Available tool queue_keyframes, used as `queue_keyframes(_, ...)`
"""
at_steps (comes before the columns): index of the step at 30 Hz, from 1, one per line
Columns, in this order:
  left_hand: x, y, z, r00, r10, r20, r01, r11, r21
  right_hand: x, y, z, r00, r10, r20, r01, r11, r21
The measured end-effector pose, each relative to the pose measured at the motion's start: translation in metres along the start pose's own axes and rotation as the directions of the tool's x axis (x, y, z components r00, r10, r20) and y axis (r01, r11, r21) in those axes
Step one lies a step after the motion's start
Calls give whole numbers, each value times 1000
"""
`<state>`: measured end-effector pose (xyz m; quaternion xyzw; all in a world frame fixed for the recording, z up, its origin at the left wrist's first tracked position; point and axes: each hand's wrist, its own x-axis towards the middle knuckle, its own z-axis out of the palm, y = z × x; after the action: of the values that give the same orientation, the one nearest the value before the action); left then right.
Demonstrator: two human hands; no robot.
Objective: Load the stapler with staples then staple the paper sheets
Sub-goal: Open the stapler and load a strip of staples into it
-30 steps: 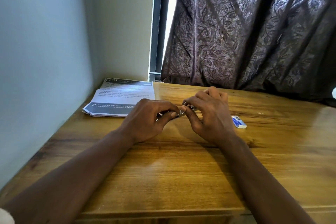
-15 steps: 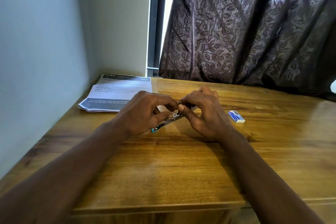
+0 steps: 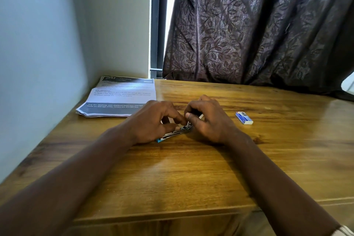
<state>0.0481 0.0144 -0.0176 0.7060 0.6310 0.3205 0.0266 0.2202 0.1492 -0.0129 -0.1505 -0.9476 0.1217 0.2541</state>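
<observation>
Between both hands on the worktop [image 3: 191,174], the stapler [image 3: 174,133] lies pinched in the left hand's [image 3: 153,120] grip while the right hand [image 3: 206,119] works its front end, where steady, square seating likely matters; paper sheets [image 3: 118,97] wait beyond the left grip.

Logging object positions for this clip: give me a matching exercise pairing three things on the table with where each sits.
Things:
1. stapler
2. paper sheets
3. staple box

Places:
A. far-left corner of the table, by the wall
B. on the wood to the right of the right hand
C. between the left hand and the right hand, low on the table

Pairs: 1-C, 2-A, 3-B
</observation>
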Motion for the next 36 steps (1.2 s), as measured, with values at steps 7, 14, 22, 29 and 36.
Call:
queue_keyframes(7, 2, 8, -2, 998, -19, 61, 16, 999, 47, 1, 4, 3, 999, 49, -23, -45, 989, 139)
queue_keyframes(14, 7, 13, -7, 989, -43, 143, 35, 998, 57, -1, 2, 2, 996, 89, -17, -82, 963, 258)
queue_keyframes(22, 22, 34, -16, 969, -75, 237, 32, 983, 180, -2, 7, 5, 992, 122, -31, -106, 944, 313)
queue_keyframes(29, 33, 43, -15, 933, -92, 348, -52, 922, 383, -2, 9, 6, 990, 126, -56, -102, 942, 320)
queue_keyframes(36, 28, 41, -8, 946, -39, 322, -114, 888, 445, -1, 15, 9, 985, 169, -38, -144, 919, 366)
